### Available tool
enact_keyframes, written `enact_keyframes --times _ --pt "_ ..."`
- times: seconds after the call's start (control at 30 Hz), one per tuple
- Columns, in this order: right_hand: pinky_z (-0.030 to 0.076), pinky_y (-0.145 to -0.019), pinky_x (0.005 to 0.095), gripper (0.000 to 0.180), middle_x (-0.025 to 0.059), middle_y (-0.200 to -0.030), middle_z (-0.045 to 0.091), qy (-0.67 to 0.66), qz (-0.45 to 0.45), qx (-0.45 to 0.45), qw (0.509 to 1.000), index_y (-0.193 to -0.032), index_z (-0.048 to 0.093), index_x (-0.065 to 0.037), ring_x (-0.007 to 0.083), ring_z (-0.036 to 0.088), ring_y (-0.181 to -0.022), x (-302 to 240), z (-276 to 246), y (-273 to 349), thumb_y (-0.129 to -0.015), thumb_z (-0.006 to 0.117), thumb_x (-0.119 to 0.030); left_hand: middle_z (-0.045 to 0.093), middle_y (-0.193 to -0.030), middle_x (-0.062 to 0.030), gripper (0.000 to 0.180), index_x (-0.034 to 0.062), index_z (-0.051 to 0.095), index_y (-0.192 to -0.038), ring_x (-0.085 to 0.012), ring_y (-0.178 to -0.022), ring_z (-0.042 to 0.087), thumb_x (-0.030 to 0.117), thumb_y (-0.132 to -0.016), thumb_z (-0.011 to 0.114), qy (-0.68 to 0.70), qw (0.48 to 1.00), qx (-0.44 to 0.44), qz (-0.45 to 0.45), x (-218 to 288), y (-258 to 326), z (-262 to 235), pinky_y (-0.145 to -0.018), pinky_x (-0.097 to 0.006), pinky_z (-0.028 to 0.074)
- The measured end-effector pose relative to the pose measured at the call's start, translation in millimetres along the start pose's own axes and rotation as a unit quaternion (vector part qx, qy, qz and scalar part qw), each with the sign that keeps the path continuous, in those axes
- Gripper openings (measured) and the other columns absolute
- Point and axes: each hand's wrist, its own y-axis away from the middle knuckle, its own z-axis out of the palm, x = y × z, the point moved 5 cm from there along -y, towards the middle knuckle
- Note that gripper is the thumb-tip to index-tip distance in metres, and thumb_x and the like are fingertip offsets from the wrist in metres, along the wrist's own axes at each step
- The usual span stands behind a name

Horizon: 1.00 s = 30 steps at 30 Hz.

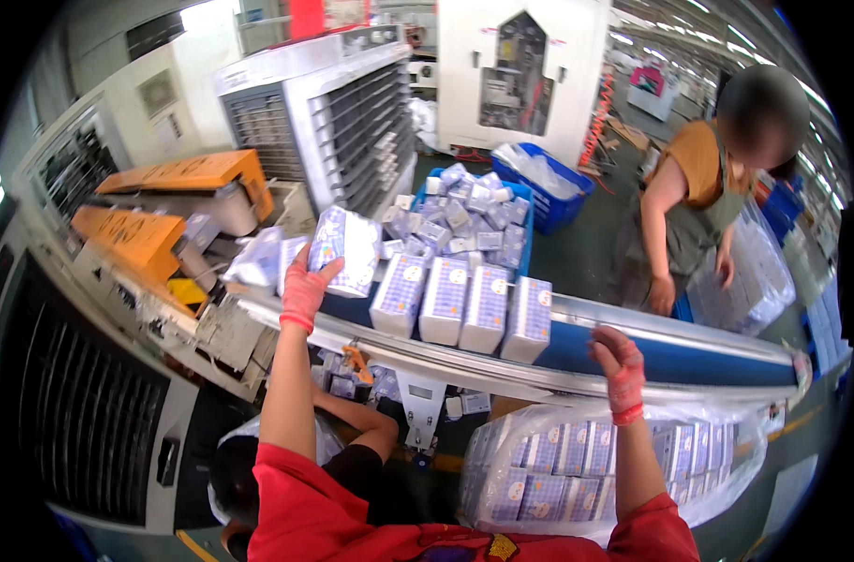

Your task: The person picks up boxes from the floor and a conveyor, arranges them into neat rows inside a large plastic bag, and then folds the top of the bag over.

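My left hand [305,288], in a red fingerless glove, grips the near left side of a white-and-purple plastic-wrapped tissue pack [350,251] at the left part of the blue conveyor belt [581,348]. That pack sits tilted. To its right several like packs [443,302] stand upright in a row on the belt. My right hand [620,367], gloved the same way, hovers by the belt's near rail, right of the row. Its fingers are loosely bent, apart from the thumb, with nothing in them. More packs [258,258] lie at the belt's left end, beside my left hand.
Beyond the belt stands a blue crate [530,220] heaped with small packs. A clear bag of stacked packs [558,468] is below my right arm. Another person [694,206] works at far right; someone in dark clothes [239,478] crouches at lower left, by the machine.
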Motion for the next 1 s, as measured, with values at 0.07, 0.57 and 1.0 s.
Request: enact_keyframes --times 0.07,0.57,1.0 --pt "0.045 -0.070 0.0249 0.027 0.0086 -0.094 0.055 -0.031 0.039 0.020 0.999 -0.103 0.051 -0.001 0.0150 0.054 -0.084 2 -10 -2 -0.076 0.054 -0.005 0.054 -0.096 -0.0098 0.061 -0.0070 0.040 -0.113 -0.0150 -0.082 0.051 0.019 -0.065 0.067 0.117 0.993 0.013 -0.003 8 44 -23 -0.075 -0.027 0.042" --pt "0.012 -0.098 0.0505 0.062 0.0112 -0.136 0.005 -0.059 0.275 -0.135 0.950 -0.128 0.022 -0.016 0.0339 0.006 -0.124 95 -74 -90 -0.076 0.047 -0.038 0.038 -0.122 -0.0142 0.059 -0.0006 0.028 -0.122 -0.0285 -0.112 0.037 0.011 -0.072 0.057 0.637 0.608 0.458 -0.120 -29 688 61 -0.096 -0.043 0.025" --pt "0.037 -0.084 0.0311 0.044 0.0084 -0.110 0.048 -0.074 0.178 -0.198 0.961 -0.114 0.044 -0.002 0.0184 0.047 -0.097 168 -126 -100 -0.080 0.047 -0.031 0.054 -0.081 -0.0079 0.029 0.0076 0.053 -0.095 -0.0140 -0.061 0.049 0.029 -0.076 0.049 0.072 0.464 0.802 -0.369 -43 967 -70 -0.050 -0.026 0.039"
